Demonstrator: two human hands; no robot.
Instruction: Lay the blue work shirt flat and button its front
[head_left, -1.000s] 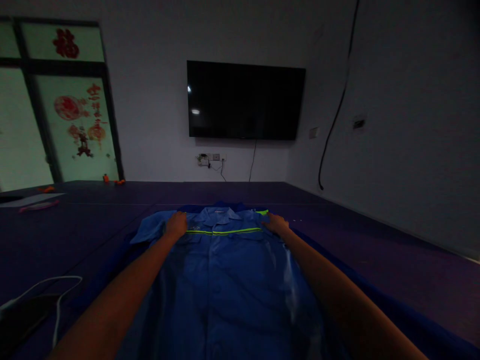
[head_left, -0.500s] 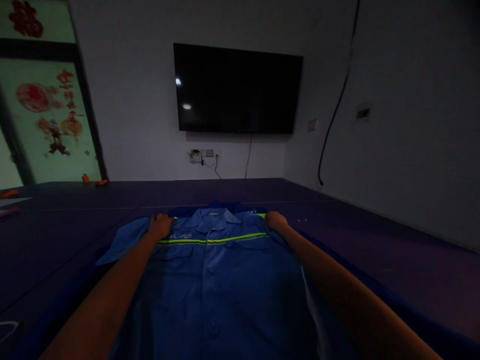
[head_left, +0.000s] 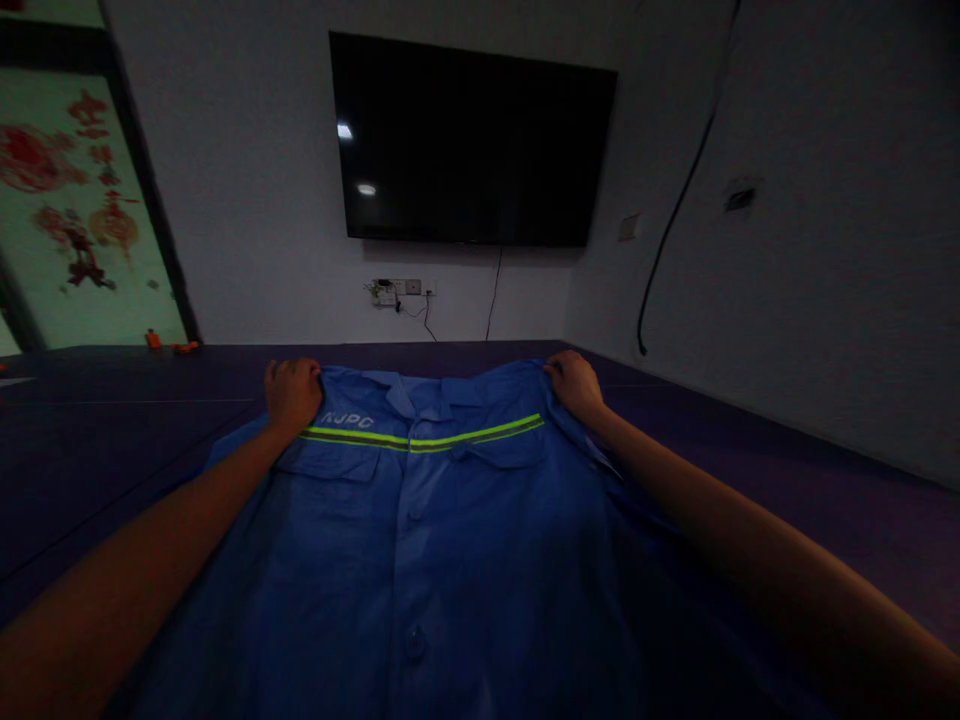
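Observation:
A blue work shirt [head_left: 330, 540] stretches out before me, front side up, with a collar, buttons, chest pockets and a yellow-green stripe across the chest. White letters are printed above the stripe on the left. My left hand [head_left: 295, 393] is closed on the shirt's left shoulder. At the opposite shoulder, my right hand [head_left: 574, 384] pinches the cloth. The shoulder edge is lifted off the surface and pulled taut between both hands. Dim light hides much of the lower part.
A dark purple surface [head_left: 795, 480] lies under the shirt and reaches back to the wall. A television [head_left: 472, 140] hangs there above sockets [head_left: 405, 287] and thin cables. Small orange objects [head_left: 154, 339] sit at the back left by a decorated glass door [head_left: 82, 200]. A black cable [head_left: 679, 200] hangs at right.
Both hands have raised the shirt's shoulders and spread slightly apart. The collar and stripe stand higher in view, and the printed letters now show plainly. My view has tilted down a little.

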